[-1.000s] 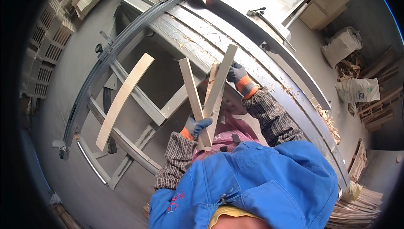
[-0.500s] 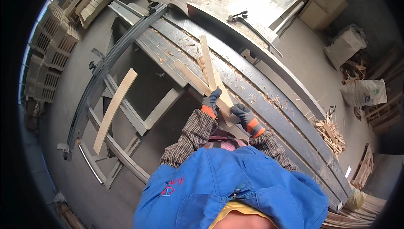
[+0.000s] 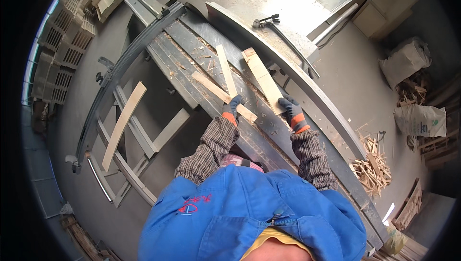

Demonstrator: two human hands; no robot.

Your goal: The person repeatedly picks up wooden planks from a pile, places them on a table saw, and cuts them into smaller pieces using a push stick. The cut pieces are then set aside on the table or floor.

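Observation:
Grey gloves with orange cuffs cover both hands. My right hand [image 3: 290, 109] is closed on the near end of a wide pale wood piece [image 3: 264, 79], which lies slanting over the metal machine table [image 3: 211, 40] towards the fence; a lengthwise line on it may be a joint between pieces. Further left, my left hand [image 3: 232, 106] is closed round the near end of a narrow wood strip [image 3: 225, 70]. A second wood strip [image 3: 210, 86] crosses beneath that hand, its near end poking out to the right. Most left fingertips are hidden.
A long metal fence [image 3: 307, 85] runs along the table's far side, with a black-handled clamp lever [image 3: 265, 20] beyond it. One loose wood strip [image 3: 124, 124] rests across the side frame [image 3: 144, 138] at left. Offcuts [image 3: 372, 167] are heaped at right, near white sacks [image 3: 421, 121].
My hands have moved apart. The right one has carried the wide wood piece to the right and away from the narrow strips, while the left one stays at the strips.

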